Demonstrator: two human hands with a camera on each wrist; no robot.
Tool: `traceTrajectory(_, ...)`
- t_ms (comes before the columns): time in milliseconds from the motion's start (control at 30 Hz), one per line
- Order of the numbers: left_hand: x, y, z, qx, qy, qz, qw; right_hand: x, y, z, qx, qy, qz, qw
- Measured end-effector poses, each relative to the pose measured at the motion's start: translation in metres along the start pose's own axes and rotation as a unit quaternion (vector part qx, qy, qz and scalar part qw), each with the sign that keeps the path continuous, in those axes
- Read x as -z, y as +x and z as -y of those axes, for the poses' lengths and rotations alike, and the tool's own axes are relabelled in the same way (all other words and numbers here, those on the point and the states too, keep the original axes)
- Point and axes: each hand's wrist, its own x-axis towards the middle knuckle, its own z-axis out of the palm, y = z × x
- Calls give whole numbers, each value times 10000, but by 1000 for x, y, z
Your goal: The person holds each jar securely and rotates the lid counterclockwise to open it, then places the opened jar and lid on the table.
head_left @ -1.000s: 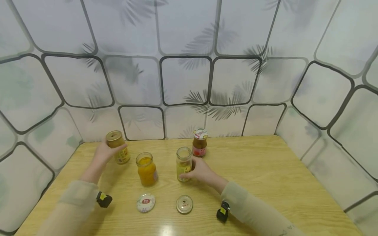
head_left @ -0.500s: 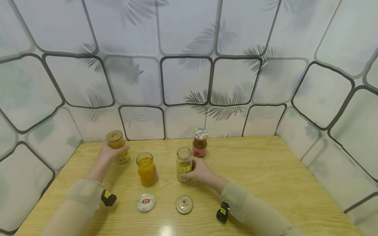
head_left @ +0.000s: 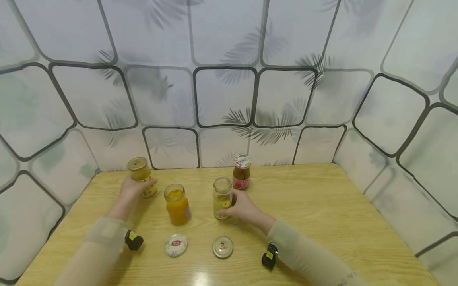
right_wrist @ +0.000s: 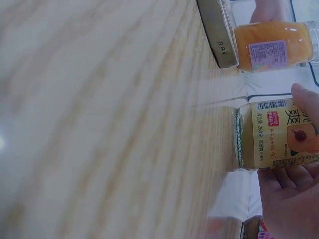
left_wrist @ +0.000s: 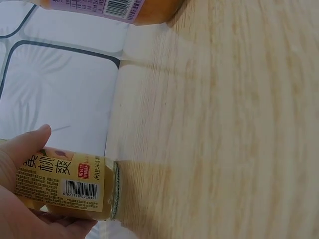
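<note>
At the back left, my left hand (head_left: 129, 189) grips a glass jar with a gold lid (head_left: 137, 163). Its yellow label (left_wrist: 75, 179) carries a barcode, and the base stands on the table. My right hand (head_left: 247, 206) holds a lidless glass jar (head_left: 222, 198) near the middle, thumb and fingers round its lower half. That jar also has a yellow label (right_wrist: 281, 132), with a peach picture. Between the two hands stands another lidless jar, full of orange contents (head_left: 177, 208). What the right-hand jar contains is partly hidden by label and fingers.
A patterned white lid (head_left: 176, 245) and a gold lid (head_left: 223, 247) lie on the wooden table (head_left: 322, 222) in front. Behind the right hand stands a capped jar with a red label (head_left: 241, 178). Patterned wall panels (head_left: 225, 147) border the back and sides.
My left hand has shifted slightly right and lower on the gold-lidded jar, its thumb now across the label. The jar stays in place, and the right hand has kept its hold.
</note>
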Motion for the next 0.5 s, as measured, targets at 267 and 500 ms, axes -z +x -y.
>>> traceTrajectory(267,3,3,-1,173,114,124,9997,1,0,0,17,18,11,10000)
traceTrajectory(500,4,4,-1,245,289,169,9991,1,1,-1,22,3,32,10000)
